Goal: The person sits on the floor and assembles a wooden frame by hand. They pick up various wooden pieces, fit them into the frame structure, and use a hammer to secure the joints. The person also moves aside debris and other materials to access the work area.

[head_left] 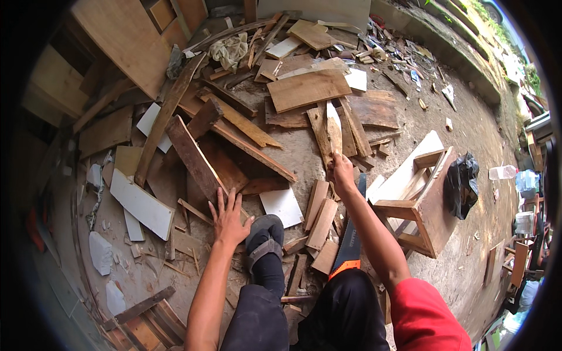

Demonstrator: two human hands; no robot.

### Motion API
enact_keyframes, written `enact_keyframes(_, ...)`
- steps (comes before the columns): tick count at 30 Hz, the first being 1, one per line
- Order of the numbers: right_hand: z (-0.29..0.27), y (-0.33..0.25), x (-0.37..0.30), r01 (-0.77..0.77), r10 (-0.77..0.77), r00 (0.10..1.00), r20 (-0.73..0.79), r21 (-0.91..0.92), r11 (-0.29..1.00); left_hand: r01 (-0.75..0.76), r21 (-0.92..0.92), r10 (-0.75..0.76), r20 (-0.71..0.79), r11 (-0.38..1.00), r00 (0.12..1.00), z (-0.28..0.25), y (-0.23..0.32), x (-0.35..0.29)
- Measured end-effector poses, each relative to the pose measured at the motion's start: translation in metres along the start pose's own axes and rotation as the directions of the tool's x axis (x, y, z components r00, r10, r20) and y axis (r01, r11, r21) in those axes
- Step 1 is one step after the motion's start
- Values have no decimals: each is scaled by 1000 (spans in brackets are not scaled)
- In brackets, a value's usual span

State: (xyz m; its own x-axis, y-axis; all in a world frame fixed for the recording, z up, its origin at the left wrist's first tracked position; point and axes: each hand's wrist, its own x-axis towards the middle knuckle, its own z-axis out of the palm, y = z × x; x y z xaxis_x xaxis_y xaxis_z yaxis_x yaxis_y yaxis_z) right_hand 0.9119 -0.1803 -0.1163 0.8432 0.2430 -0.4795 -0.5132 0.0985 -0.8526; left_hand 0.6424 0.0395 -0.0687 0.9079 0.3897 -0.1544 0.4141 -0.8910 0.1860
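My right hand (341, 173) is closed around the lower end of a narrow wooden strip (333, 128) with a pale upper part, which points away from me over a pile of boards. My left hand (230, 217) rests with fingers spread against the near end of a dark brown board (196, 153). That board belongs to a box-like wooden frame (257, 153) lying tilted on the ground. A handsaw (351, 240) with an orange handle lies beside my right knee, its grip partly hidden by my leg. My sandalled foot (264, 240) is next to my left hand.
A small wooden stool (430, 205) lies on its side at the right, a black plastic bag (461, 186) against it. Offcuts (322, 225) lie between my legs and the pile. White boards (140, 202) are at left, a concrete ledge (451, 52) at far right.
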Motion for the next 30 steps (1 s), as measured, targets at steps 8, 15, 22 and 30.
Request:
enact_keyframes(8,6,15,33,389,-382,921,76,-154,908,-13,-5,14,14,1000,1000,0,0,2)
enact_keyframes(15,13,24,-64,288,-213,903,372,-160,944,2,4,-2,20,1000,1000,0,3,1)
enact_keyframes(22,-18,29,-70,192,-129,972,194,-355,915,9,-21,-10,-19,1000,1000,1,0,1)
enact_keyframes(30,-5,30,-73,106,-56,985,164,-313,944,10,-58,-11,-24,998,1000,4,-2,0)
